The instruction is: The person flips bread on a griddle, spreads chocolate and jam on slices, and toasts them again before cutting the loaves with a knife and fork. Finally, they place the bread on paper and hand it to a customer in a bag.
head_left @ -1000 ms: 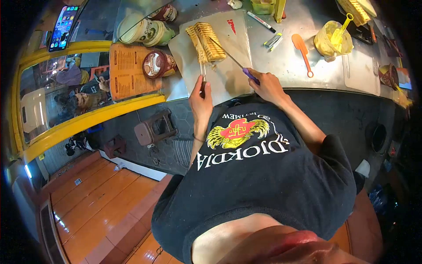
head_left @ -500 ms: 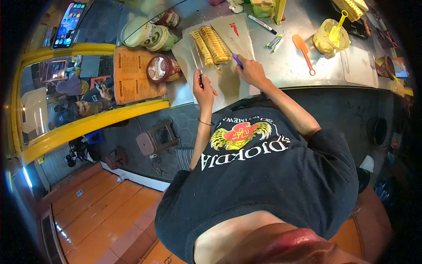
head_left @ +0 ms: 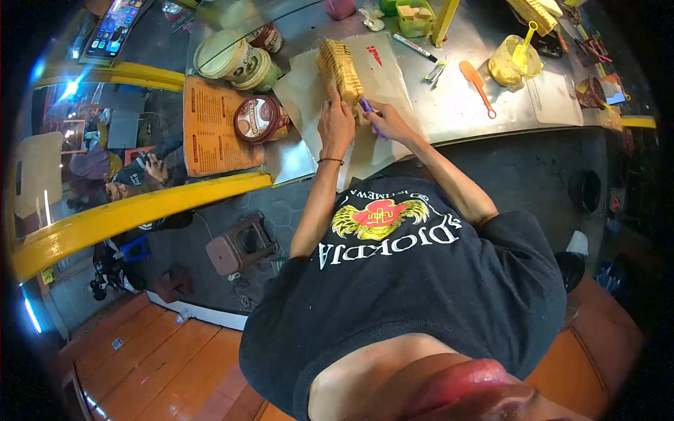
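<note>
A block of toasted bread [head_left: 340,69] with dark grill lines lies on the brown wrapping paper [head_left: 386,81] on the metal counter. At its near end, my left hand [head_left: 338,128] grips the bread, fingers against its left side. My right hand [head_left: 390,121] is closed round the purple handle of a knife [head_left: 371,116], close to the bread's near right corner. The blade is hidden or too small to make out.
Left of the paper are a brown-lidded tub [head_left: 257,118], a menu sheet [head_left: 214,126] and several other tubs. On the right lie a marker [head_left: 414,47], an orange spatula [head_left: 477,88] and a container of yellow spread [head_left: 511,67]. A stool [head_left: 240,243] stands below.
The two bread pieces, spread apart before, now sit together as one block. My left hand has let go of a dark-handled utensil and moved onto the bread. My right hand keeps the purple-handled knife.
</note>
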### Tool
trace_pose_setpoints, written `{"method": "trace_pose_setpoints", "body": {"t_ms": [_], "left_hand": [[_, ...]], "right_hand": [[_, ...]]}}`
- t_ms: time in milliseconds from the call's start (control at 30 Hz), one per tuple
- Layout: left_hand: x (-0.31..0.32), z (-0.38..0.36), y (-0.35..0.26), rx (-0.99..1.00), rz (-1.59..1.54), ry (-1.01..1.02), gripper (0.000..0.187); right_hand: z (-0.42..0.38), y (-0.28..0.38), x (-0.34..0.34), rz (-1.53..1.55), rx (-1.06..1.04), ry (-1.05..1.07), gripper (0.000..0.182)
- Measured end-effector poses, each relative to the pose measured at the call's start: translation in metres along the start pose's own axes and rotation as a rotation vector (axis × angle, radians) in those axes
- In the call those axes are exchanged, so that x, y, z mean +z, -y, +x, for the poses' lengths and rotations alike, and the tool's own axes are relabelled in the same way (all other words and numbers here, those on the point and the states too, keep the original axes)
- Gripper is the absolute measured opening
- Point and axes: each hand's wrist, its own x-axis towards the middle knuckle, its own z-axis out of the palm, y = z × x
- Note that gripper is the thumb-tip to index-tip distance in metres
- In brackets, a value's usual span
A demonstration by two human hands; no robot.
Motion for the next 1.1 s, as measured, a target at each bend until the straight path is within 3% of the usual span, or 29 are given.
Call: {"method": "trace_pose_setpoints", "body": {"t_ms": [67,200,267,333,367,433,467,533,600,733,800,867,933,967,1033,1100], "left_hand": [[-0.013,0.004,-0.026,0.024,0.168,0.149,0.051],[-0.001,-0.003,-0.017,0.050,0.191,0.300,0.056],[0.005,-0.013,-0.003,0.105,0.110,0.226,0.053],[0.001,-0.023,0.008,-0.115,-0.181,0.167,0.050],[-0.002,-0.029,0.014,-0.128,-0.176,0.169,0.050],[-0.008,-0.038,0.022,-0.422,-0.398,0.130,0.048],[-0.008,-0.042,0.030,-0.429,-0.394,0.123,0.048],[-0.001,-0.054,0.052,-0.536,-0.654,0.129,0.048],[0.006,-0.064,0.062,-0.579,-0.732,0.046,0.046],[0.007,-0.084,0.056,-0.643,-0.776,-0.094,0.043],[0.010,-0.089,0.049,-0.688,-0.808,-0.129,0.043],[0.014,-0.092,0.041,-0.715,-0.882,-0.140,0.046],[0.021,-0.096,0.024,-0.698,-0.859,-0.160,0.049],[0.029,-0.101,0.018,-0.694,-0.853,-0.162,0.054],[0.036,-0.102,0.001,-0.692,-0.851,-0.101,0.057],[0.031,-0.094,-0.008,-0.709,-0.824,-0.004,0.062]], "right_hand": [[-0.004,0.008,-0.006,0.330,0.201,0.065,0.031],[-0.078,0.013,-0.061,0.341,0.347,0.112,0.029],[-0.125,0.030,-0.092,0.268,0.414,0.112,0.030],[-0.146,0.032,-0.107,0.226,0.462,0.129,0.032],[-0.151,0.037,-0.106,0.105,0.413,0.089,0.035],[-0.152,0.050,-0.105,-0.124,0.390,0.081,0.044],[-0.149,0.054,-0.098,-0.124,0.388,0.092,0.044],[-0.142,0.060,-0.086,-0.434,0.024,0.175,0.045],[-0.122,0.088,-0.077,-0.448,0.152,0.275,0.045],[-0.087,0.084,-0.089,-0.615,0.047,0.339,0.044],[-0.072,0.077,-0.118,-0.438,0.021,0.426,0.046],[-0.062,0.087,-0.145,-0.206,0.183,0.369,0.044],[-0.034,0.060,-0.156,-0.186,0.230,0.204,0.043],[-0.016,0.042,-0.153,-0.192,0.227,0.222,0.043],[0.014,0.017,-0.144,-0.416,-0.090,0.135,0.040],[0.013,0.024,-0.139,-0.598,-0.185,0.225,0.037]]}}
